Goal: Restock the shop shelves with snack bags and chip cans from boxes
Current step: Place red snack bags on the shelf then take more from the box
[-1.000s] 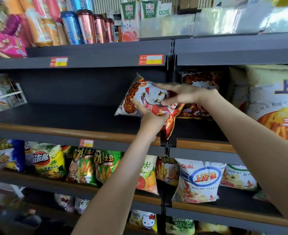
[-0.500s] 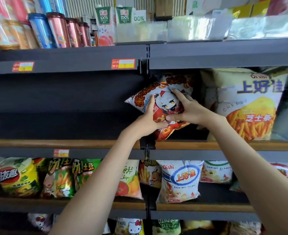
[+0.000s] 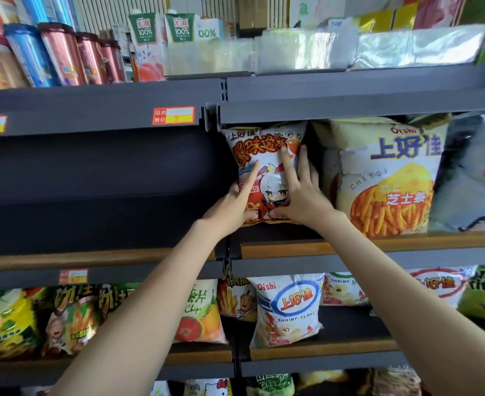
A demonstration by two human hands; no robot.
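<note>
- The snack bag (image 3: 264, 155) stands upright on the middle shelf between the two hands, its face towards the camera and its top close under the upper shelf (image 3: 349, 94).
- It looks puffed with air, so probably light and soft. The film is glossy and likely slippery, and the contents would crush under a hard squeeze.
- The left hand (image 3: 231, 204) holds the bag's lower left corner, with its forefinger straight up the face.
- The right hand (image 3: 298, 192) lies flat on the face with fingers straight and spread, thumb at the bottom seam.
- The best hold seems to be the side edges or the sealed bottom seam, not the swollen middle. Flat palms can nudge it back.
- Just right of the right hand stands a big cheese bag (image 3: 387, 181), leaving a narrow dark gap and little room that way.
- Below the wrists runs the shelf's wooden lip (image 3: 378, 242), which the bag's base must stay behind.
- Left of the left hand is the bay upright (image 3: 211, 121). Beyond it the left bay (image 3: 92, 218) shows dark board, the roomier side.
</note>
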